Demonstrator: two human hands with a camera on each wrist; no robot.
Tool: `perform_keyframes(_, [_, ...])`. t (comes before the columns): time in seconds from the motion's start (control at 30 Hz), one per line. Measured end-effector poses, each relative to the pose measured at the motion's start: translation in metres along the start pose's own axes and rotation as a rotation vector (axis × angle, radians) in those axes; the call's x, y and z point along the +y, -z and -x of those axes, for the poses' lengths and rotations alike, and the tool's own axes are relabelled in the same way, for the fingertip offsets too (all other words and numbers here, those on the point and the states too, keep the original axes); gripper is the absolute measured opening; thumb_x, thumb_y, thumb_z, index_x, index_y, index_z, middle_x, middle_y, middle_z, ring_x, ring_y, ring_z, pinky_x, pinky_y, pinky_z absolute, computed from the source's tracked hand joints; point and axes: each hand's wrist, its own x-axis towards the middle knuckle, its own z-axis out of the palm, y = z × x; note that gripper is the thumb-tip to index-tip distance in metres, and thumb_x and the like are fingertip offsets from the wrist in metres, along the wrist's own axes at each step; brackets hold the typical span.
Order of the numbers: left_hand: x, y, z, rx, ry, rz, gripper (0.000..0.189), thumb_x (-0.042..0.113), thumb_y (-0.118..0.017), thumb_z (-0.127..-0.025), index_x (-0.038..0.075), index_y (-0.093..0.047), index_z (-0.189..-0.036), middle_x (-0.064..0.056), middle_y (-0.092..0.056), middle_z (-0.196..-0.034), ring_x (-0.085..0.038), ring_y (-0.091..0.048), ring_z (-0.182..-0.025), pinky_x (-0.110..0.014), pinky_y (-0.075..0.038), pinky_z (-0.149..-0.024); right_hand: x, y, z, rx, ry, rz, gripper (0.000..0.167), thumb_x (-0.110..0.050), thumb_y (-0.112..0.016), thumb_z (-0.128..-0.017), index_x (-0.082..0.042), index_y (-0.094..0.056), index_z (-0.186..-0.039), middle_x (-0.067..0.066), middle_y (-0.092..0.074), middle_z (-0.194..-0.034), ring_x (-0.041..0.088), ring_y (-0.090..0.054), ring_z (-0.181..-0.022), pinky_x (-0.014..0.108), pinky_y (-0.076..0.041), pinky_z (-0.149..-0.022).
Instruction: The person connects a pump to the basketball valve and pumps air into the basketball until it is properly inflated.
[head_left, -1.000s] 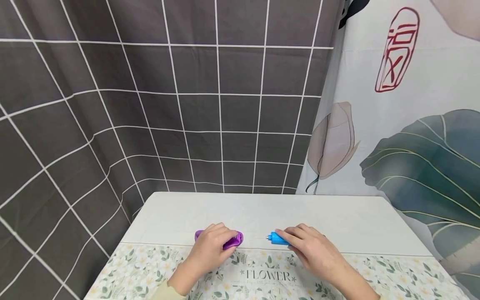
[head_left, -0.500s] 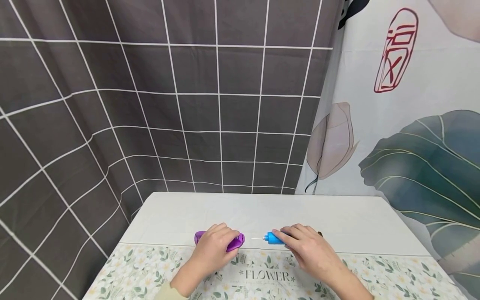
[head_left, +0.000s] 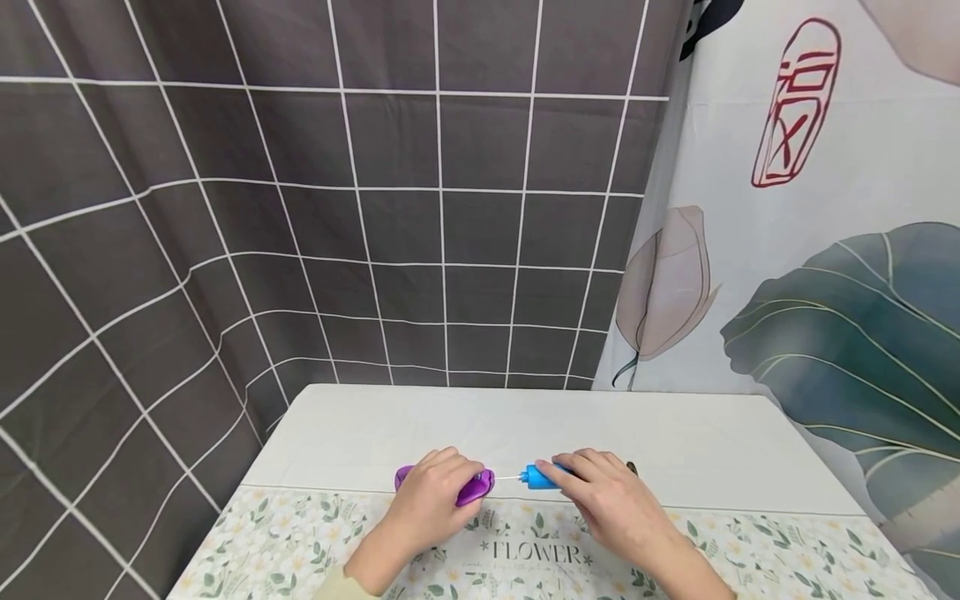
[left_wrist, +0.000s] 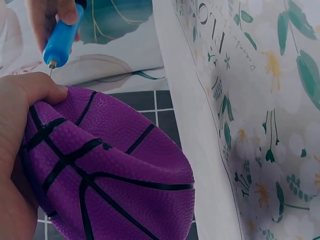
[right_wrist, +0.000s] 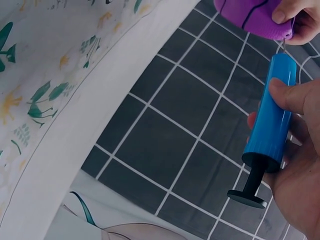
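Around the dented purple ball (left_wrist: pixel 130 160), left hand (head_left: pixel 435 492) clamped, just beside the ball, right hand (head_left: pixel 611 492) clamped on a blue pump (right_wrist: pixel 270 132), needle (head_left: pixel 507 477) at ball's edge, entry unclear.

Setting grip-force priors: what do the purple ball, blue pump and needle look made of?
Purple ball: probably rubber or soft vinyl, pebbled, low sheen; its skin folds and caves in.
Blue pump: barrel likely hard plastic, smooth, slightly glossy; it looks straight, with soft highlights.
Needle: likely metal, since it's very thin and straight; too small to judge its finish.
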Motion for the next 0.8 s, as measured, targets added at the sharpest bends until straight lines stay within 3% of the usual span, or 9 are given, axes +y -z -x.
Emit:
perform_keyframes(0.7, [0.0021,0.0023,-0.0008,-0.012,0.010,0.030,0.029,0.020,-0.082,-0.076,0.014,-0.074,-0.103,0.007,-0.072,-0.092,-0.007,-0.060,-0.083,-0.021,-0.050,-0.072,-0.0035,0.0033,-0.0062,0.008,0.008,0.013,0.057,-0.032,-0.015,-0.111,-0.023,-0.068,-0.132,-0.001,-0.070,-0.112,0.018,-0.063,-0.098,0.040,-0.056,-0.085])
perform_keyframes(0.8, [0.0015,0.0013,-0.0004,-0.006,0.007,0.033,0.029,0.020,-0.082,-0.077,0.014,-0.073,-0.103,0.007,-0.072,-0.092,-0.007,-0.060,-0.083,-0.021,-0.050,-0.072,-0.0031,0.0043,-0.0062,0.000,0.010,0.009,0.039,-0.024,-0.037,-0.109,-0.023,-0.067,-0.133,0.000,-0.070,-0.113,0.018,-0.063,-0.099,0.040,-0.055,-0.086])
